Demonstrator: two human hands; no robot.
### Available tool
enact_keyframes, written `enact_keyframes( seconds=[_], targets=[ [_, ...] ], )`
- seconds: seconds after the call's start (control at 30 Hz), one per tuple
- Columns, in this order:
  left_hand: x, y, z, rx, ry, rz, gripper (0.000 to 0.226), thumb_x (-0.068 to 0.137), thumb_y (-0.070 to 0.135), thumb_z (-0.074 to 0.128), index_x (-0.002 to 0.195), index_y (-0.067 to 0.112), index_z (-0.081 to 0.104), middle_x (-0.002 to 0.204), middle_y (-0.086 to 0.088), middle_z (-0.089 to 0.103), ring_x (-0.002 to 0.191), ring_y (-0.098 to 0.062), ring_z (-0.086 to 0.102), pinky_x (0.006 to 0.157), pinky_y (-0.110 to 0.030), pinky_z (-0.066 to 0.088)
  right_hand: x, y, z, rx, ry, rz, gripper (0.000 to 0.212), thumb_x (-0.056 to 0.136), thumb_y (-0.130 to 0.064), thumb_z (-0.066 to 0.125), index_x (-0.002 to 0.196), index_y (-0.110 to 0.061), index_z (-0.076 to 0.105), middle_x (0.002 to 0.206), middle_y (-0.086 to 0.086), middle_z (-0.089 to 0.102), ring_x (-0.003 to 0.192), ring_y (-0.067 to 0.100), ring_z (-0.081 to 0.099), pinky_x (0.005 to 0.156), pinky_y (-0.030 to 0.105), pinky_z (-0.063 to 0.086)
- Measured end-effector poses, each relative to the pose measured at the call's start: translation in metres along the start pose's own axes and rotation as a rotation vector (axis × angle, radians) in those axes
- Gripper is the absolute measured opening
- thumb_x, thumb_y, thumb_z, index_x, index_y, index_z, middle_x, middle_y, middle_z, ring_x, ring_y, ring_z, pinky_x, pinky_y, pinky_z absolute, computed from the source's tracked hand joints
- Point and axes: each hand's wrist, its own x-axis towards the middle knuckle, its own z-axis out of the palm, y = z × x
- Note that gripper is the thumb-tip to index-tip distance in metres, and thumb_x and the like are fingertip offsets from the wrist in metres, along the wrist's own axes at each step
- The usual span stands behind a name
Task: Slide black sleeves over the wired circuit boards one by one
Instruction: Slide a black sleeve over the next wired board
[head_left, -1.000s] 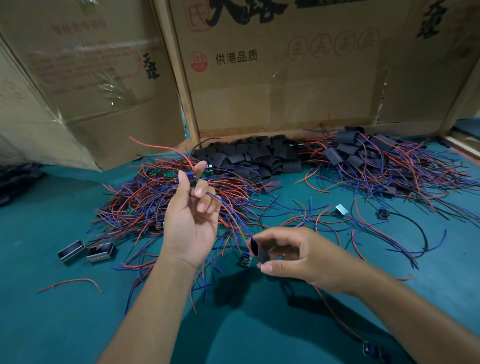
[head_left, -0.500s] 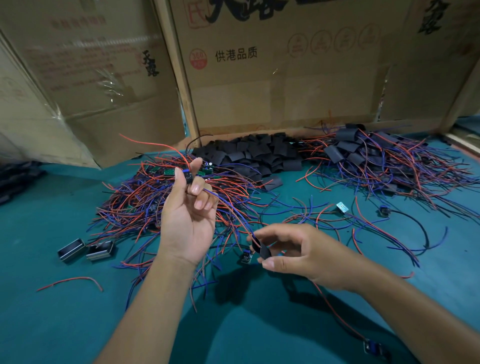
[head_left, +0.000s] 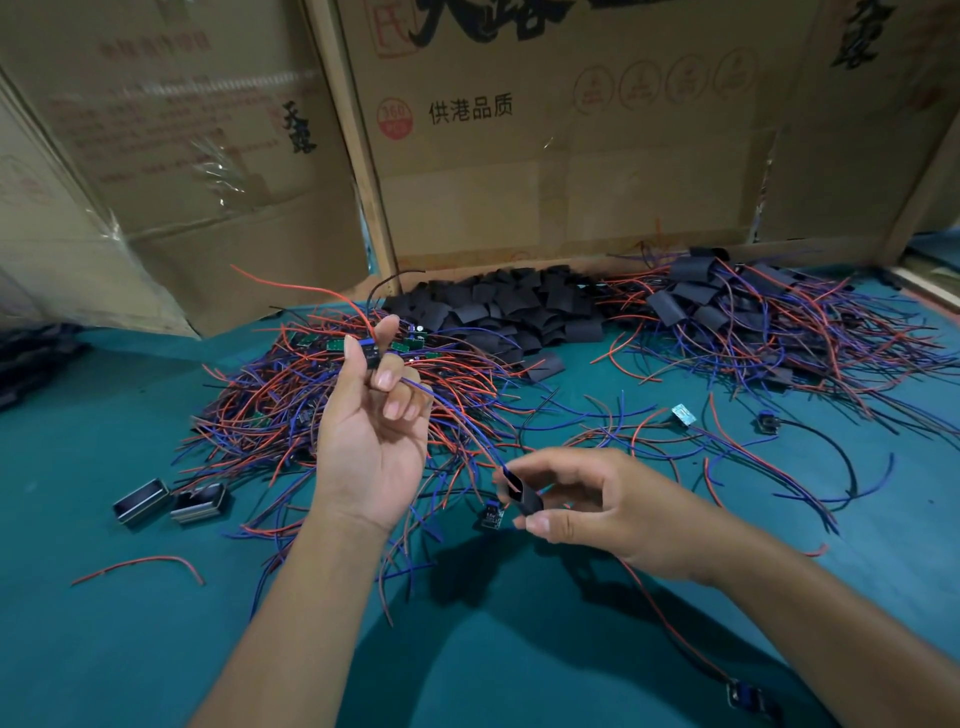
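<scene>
Two hands work above our green table (head_left: 156, 649): our left hand (head_left: 371, 447) pinches a wired circuit board (head_left: 371, 354) (palm up), while our right hand (head_left: 597, 506) holds a black sleeve (head_left: 522, 496) around its wire ends.

The left hand (head_left: 371, 436) pinches a small circuit board (head_left: 372, 354) between thumb and fingers (head_left: 387, 376), its red and blue wires trailing down toward the right hand (head_left: 597, 506). The right hand's fingers pinch a black sleeve (head_left: 522, 498), with the wire ends at its open mouth. Beyond the fingers, a pile of sleeves (head_left: 509, 312) lies on the desk (head_left: 130, 649).

Dim overhead light, soft shadows, warped edges.
</scene>
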Motion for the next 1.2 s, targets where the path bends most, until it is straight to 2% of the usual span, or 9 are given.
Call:
enact_keyframes(
  seconds=[0.27,0.43,0.53,0.6,0.67,0.73,0.87,1.0,1.2],
  targets=[
    [-0.004,-0.001,0.005,0.096,-0.014,0.009,0.029,0.099,0.034,0.046,0.11,0.012,0.063,0.064,0.007,0.04,0.049,-0.005,0.03,0.05,-0.017,0.029,0.0,-0.001,0.0,-0.024,0.033,0.013,0.034,0.087,-0.016,0.072,0.119,-0.023,0.062,0.114,0.002,0.068,0.106,0.026,0.065,0.098,0.04,0.049],
    [-0.01,-0.018,0.01,0.175,-0.073,-0.031,0.023,0.094,0.028,0.052,0.102,0.01,0.064,0.069,-0.001,0.053,0.051,-0.009,0.042,0.05,-0.02,0.038,0.003,0.001,-0.001,0.018,0.102,0.007,0.028,0.086,-0.014,0.072,0.112,-0.016,0.064,0.107,0.008,0.071,0.096,0.014,0.065,0.095,0.039,0.049],
    [-0.017,-0.029,0.013,0.283,-0.143,-0.074,0.019,0.088,0.028,0.061,0.096,0.012,0.065,0.087,-0.01,0.069,0.057,-0.013,0.052,0.053,-0.022,0.043,0.004,0.001,-0.003,-0.001,0.234,-0.035,0.022,0.084,-0.013,0.074,0.104,-0.02,0.066,0.099,0.003,0.072,0.088,0.008,0.064,0.089,0.033,0.052],
    [-0.02,-0.037,0.015,0.363,-0.18,-0.088,0.019,0.085,0.028,0.065,0.097,0.013,0.068,0.103,-0.009,0.071,0.063,-0.011,0.054,0.055,-0.021,0.044,0.006,0.001,-0.005,-0.022,0.323,-0.067,0.022,0.083,-0.013,0.075,0.101,-0.023,0.066,0.094,0.003,0.072,0.084,0.008,0.063,0.085,0.036,0.052],
    [-0.021,-0.043,0.017,0.403,-0.174,-0.105,0.022,0.08,0.028,0.071,0.098,0.017,0.074,0.094,0.0,0.068,0.064,-0.007,0.05,0.055,-0.018,0.041,0.006,0.0,-0.005,0.026,0.406,-0.09,0.025,0.082,-0.011,0.076,0.101,-0.025,0.067,0.092,-0.001,0.072,0.084,0.009,0.064,0.087,0.04,0.052],
    [-0.022,-0.047,0.016,0.406,-0.151,-0.138,0.03,0.075,0.027,0.075,0.103,0.017,0.076,0.081,0.003,0.059,0.063,-0.006,0.048,0.057,-0.016,0.04,0.006,-0.003,-0.006,0.047,0.445,-0.122,0.028,0.083,-0.008,0.075,0.101,-0.028,0.067,0.092,-0.008,0.073,0.082,0.006,0.066,0.084,0.036,0.055],
    [-0.023,-0.052,0.014,0.397,-0.151,-0.13,0.024,0.075,0.021,0.077,0.099,0.02,0.075,0.083,0.002,0.064,0.065,-0.007,0.058,0.062,-0.015,0.048,0.003,-0.007,-0.007,-0.095,0.495,-0.172,0.03,0.083,-0.014,0.073,0.111,-0.025,0.067,0.098,-0.009,0.073,0.088,0.011,0.069,0.083,0.031,0.054],
    [-0.021,-0.054,0.014,0.456,-0.103,-0.063,0.016,0.074,0.016,0.083,0.087,0.021,0.076,0.083,0.001,0.067,0.069,-0.008,0.057,0.062,-0.017,0.046,0.002,-0.013,-0.008,-0.425,0.598,-0.231,0.032,0.079,-0.027,0.069,0.111,-0.029,0.067,0.095,-0.011,0.068,0.087,0.01,0.064,0.08,0.033,0.05],
    [-0.021,-0.051,0.012,0.51,-0.122,-0.029,0.018,0.071,0.018,0.08,0.088,0.02,0.074,0.076,0.0,0.064,0.067,-0.01,0.054,0.066,-0.017,0.046,0.0,-0.015,-0.008,-0.409,0.565,-0.258,0.034,0.081,-0.028,0.067,0.115,-0.03,0.066,0.1,-0.009,0.07,0.09,0.01,0.065,0.081,0.033,0.051]
  ],
)
